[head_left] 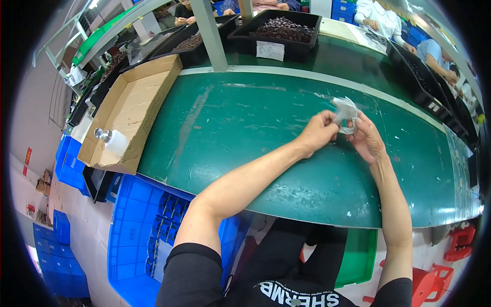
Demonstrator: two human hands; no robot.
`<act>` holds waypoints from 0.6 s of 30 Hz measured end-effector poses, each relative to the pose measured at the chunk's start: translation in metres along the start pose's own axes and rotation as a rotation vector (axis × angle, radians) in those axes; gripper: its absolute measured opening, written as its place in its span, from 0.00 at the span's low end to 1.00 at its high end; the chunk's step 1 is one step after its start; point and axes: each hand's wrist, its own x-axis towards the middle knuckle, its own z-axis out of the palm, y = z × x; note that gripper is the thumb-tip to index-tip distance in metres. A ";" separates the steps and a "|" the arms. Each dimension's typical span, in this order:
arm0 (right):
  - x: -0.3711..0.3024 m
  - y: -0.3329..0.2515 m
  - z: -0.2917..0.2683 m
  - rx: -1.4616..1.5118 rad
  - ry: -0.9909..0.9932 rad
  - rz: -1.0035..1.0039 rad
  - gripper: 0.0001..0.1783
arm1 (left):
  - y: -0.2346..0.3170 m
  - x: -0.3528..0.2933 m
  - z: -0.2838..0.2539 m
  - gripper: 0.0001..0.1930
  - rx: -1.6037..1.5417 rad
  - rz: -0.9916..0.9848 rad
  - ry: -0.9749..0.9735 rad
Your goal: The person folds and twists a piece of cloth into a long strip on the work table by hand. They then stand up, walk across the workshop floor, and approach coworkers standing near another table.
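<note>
My left hand [318, 131] and my right hand [367, 138] meet above the green tabletop [245, 138], right of its middle. Between them is a crumpled, whitish, partly see-through piece [346, 113] that looks like thin plastic film or cloth. Its upper end sticks up past my fingers, and a loop of it hangs by my right fingertips. The fingers of my left hand pinch its left side. My right hand curls round the other side, with its fingers partly hidden behind the piece.
A cardboard tray [134, 97] at the left holds a white bottle with a metal top [115, 141]. Black bins of small dark parts [283, 29] line the far side, past a metal post [208, 36]. A blue crate [128, 225] stands below the near edge. Other people work across the table.
</note>
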 end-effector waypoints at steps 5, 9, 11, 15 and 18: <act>0.007 -0.002 -0.021 -0.045 -0.030 0.004 0.16 | 0.004 0.008 -0.007 0.05 -0.318 -0.050 0.021; 0.013 -0.001 -0.026 -0.006 0.084 -0.037 0.13 | 0.004 0.009 -0.014 0.08 -0.399 -0.027 0.153; 0.016 -0.003 -0.030 0.061 0.138 -0.102 0.08 | 0.003 0.011 -0.016 0.09 -0.390 -0.002 0.193; 0.021 -0.005 -0.049 0.049 0.247 -0.187 0.06 | 0.002 0.015 -0.025 0.08 -0.371 0.068 0.273; 0.021 -0.006 -0.059 -0.007 0.325 -0.211 0.05 | 0.006 0.016 -0.027 0.08 -0.348 0.088 0.325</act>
